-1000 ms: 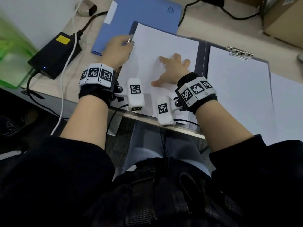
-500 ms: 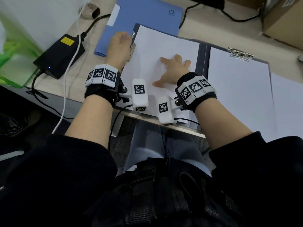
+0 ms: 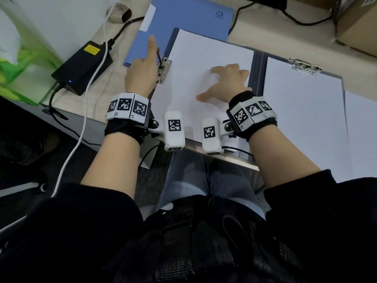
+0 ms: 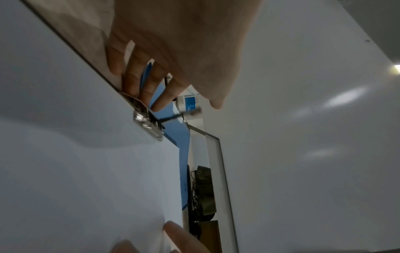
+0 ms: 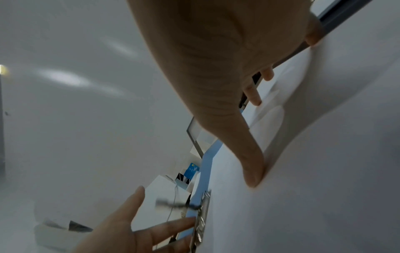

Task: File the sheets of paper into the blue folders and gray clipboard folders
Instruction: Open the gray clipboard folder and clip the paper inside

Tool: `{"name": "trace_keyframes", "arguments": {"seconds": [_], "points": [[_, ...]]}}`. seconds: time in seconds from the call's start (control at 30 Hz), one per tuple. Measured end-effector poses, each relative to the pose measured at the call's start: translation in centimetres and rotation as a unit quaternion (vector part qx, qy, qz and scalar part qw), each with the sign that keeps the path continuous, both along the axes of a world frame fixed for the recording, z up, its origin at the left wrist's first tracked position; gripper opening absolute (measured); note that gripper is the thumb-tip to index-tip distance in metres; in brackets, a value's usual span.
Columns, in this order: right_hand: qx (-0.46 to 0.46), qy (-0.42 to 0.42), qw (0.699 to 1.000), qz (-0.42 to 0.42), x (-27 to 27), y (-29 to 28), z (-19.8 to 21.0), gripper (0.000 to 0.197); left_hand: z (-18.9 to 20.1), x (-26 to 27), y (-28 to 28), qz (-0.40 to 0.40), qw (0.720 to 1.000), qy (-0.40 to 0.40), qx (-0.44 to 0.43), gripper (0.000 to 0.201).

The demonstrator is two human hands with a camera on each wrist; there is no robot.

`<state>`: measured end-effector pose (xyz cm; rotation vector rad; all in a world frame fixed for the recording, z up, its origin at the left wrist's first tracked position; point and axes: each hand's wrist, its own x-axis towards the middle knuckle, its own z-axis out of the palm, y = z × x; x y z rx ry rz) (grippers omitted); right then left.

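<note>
A: Where is the sheet (image 3: 206,64)?
B: On the left half of the open gray folder (image 3: 257,70), at the near edge of the desk (image 3: 265,33). The clip (image 3: 164,70) sits on the sheet's left edge

A: And the right hand (image 3: 226,82)?
B: Spread flat on the middle of the sheet, fingers straight and apart, thumb (image 5: 249,164) pressing the paper. It grips nothing

A: The left hand (image 3: 142,68)?
B: Just left of the clip, beside the sheet's edge. Fingers are straight and loose, index pointing far over the blue folder (image 3: 187,21). From the right wrist view, the fingertips (image 5: 188,220) reach the clip; whether they actually touch it I cannot tell. It holds nothing

A: So the sheet lies between the hands?
B: Under the right one, with the left at its clipped edge

A: Anything else filed?
B: A second sheet (image 3: 304,111) lies on the right half under another clip (image 3: 305,64), well right of both hands. The blue folder lies closed, far left, partly under the gray one. A black power brick (image 3: 81,66) sits further left
</note>
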<state>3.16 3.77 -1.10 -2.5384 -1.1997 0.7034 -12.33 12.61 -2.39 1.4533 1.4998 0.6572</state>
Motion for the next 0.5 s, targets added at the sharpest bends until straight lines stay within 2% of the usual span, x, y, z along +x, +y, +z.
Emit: {"name": "trace_keyframes", "arguments": {"seconds": [0.13,0.3,0.5], "points": [[0.0,0.005,0.999,-0.034,0.6,-0.1,0.3,0.09,0.2,0.5,0.4,-0.017,0.999,0.042,-0.026,0.059],[-0.016,0.024,0.996,-0.09,1.7,-0.5,0.3,0.104,-0.9,-0.3,1.3,-0.011,0.999,0.041,-0.019,0.031],[0.002,0.017,0.995,-0.103,1.6,-0.9,-0.4,0.108,-0.7,-0.5,1.5,-0.02,0.996,-0.025,-0.081,0.032]]}}
